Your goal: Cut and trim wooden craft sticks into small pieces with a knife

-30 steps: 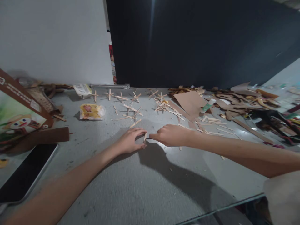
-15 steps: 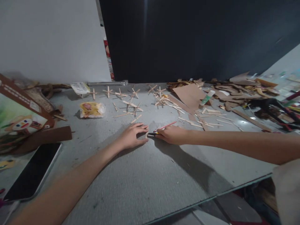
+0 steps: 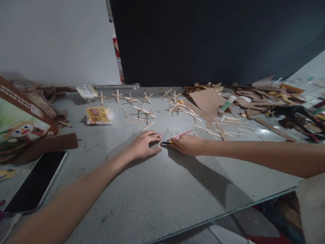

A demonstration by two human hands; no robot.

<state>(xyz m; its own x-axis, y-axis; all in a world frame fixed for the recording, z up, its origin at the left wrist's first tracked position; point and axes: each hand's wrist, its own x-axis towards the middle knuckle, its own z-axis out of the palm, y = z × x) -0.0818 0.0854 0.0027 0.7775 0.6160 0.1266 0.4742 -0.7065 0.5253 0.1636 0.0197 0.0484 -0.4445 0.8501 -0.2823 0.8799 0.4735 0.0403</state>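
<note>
My left hand (image 3: 146, 145) rests on the grey tabletop, thumb and fingers pinning a short, pale wooden stick (image 3: 159, 144) at its two ends. Closed around a slim utility knife (image 3: 166, 143) with a dark blade and a bit of yellow showing is my right hand (image 3: 189, 145). The blade tip meets or nearly meets the stick; exact contact is too small to tell. A thin red-and-white rod (image 3: 180, 134) lies just beyond the right fingers. Another wooden stick (image 3: 148, 126) lies behind my left hand.
Crossed stick pieces (image 3: 117, 96) stand along the back. Loose sticks (image 3: 230, 120), cardboard (image 3: 205, 101) and a glue stick (image 3: 227, 103) lie at the back right. A yellow packet (image 3: 98, 116), a phone (image 3: 37, 183) and a printed box (image 3: 22, 118) sit left. The table edge (image 3: 223, 217) runs in front.
The view has shifted slightly. Both hands keep nearly the same pose around the small stick, with the knife tip still beside it.
</note>
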